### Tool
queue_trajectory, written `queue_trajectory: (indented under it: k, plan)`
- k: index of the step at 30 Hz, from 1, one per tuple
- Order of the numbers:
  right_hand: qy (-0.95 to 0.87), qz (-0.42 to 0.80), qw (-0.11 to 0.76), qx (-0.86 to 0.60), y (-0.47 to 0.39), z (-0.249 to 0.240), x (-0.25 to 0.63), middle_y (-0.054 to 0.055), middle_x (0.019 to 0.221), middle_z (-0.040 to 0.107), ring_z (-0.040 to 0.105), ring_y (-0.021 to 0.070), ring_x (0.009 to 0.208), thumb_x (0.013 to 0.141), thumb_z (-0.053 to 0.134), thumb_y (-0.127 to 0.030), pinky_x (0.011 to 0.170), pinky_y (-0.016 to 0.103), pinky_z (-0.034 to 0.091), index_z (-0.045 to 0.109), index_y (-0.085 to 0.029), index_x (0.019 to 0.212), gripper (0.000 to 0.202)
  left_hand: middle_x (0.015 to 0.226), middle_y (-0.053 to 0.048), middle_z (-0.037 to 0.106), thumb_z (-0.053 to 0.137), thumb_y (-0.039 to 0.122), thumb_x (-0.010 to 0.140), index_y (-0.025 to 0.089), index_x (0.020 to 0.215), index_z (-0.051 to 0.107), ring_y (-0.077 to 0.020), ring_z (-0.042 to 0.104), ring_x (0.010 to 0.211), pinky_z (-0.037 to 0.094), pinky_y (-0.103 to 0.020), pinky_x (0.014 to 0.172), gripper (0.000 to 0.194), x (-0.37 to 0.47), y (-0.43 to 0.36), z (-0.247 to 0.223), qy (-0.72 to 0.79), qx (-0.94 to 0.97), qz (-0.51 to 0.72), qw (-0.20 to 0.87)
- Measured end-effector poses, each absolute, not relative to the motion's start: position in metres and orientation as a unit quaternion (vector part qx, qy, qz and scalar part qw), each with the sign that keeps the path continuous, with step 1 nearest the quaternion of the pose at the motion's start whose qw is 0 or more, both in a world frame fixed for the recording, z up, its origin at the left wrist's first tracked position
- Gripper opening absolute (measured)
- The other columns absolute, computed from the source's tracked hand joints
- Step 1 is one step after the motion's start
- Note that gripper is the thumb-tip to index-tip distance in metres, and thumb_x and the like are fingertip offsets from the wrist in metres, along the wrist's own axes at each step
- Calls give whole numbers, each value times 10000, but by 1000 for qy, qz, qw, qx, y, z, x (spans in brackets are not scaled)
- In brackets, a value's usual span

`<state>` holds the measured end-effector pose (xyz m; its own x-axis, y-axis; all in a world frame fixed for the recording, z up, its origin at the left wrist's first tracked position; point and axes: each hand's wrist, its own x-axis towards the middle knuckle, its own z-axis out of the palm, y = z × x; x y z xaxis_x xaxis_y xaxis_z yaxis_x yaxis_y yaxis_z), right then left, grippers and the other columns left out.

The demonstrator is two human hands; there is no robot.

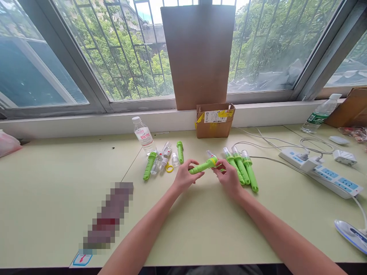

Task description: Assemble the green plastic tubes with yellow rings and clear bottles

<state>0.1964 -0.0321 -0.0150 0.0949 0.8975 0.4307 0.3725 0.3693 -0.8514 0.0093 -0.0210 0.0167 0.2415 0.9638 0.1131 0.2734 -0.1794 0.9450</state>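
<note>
Between my two hands is a green tube-shaped handle point(203, 167) with a yellow ring at its right end. My left hand point(185, 175) is closed round its left end. The fingers of my right hand point(227, 174) pinch the yellow-ringed end. Behind that end a clear cap point(210, 154) partly shows. Just right of my right hand lie several green handles with clear tops point(250, 172). To the left are a green handle point(149, 166), another upright one point(180, 152), clear tubes point(157, 164), a small clear cap point(175, 159) and a yellow ring point(169, 168).
A water bottle point(144, 136) stands behind the left parts, an open cardboard box point(213, 130) by the wall. At right are a power strip point(321, 172), cables, a charger point(344, 157) and a second bottle point(320, 114). A blurred dark object point(110, 215) lies at left.
</note>
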Motion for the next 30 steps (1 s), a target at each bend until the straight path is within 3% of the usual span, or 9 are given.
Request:
queue_trajectory:
  k: [12,25,30]
  plan:
    - [-639,212,545,-500,-30,-17,197,47,792,647,632,181,633,813,587,-450,451,269,500,514,-213,898,262,627,5,611,674,462,711,169,771,636,-117,577,541,457,-221,492,302,13,-23,14,474,679,419,372]
    - [-628,191,559,-507,-31,-15,195,47,834,646,610,157,612,824,576,-480,431,248,478,549,-206,858,277,493,18,560,565,525,789,165,656,575,-96,516,396,385,-203,416,384,15,-26,17,491,684,382,382]
    - [-628,194,568,-495,-32,-14,195,42,789,647,599,154,604,825,582,-475,430,245,477,548,-204,835,273,433,71,477,617,538,746,178,770,565,-78,438,319,339,-188,338,364,12,-26,24,494,672,361,417]
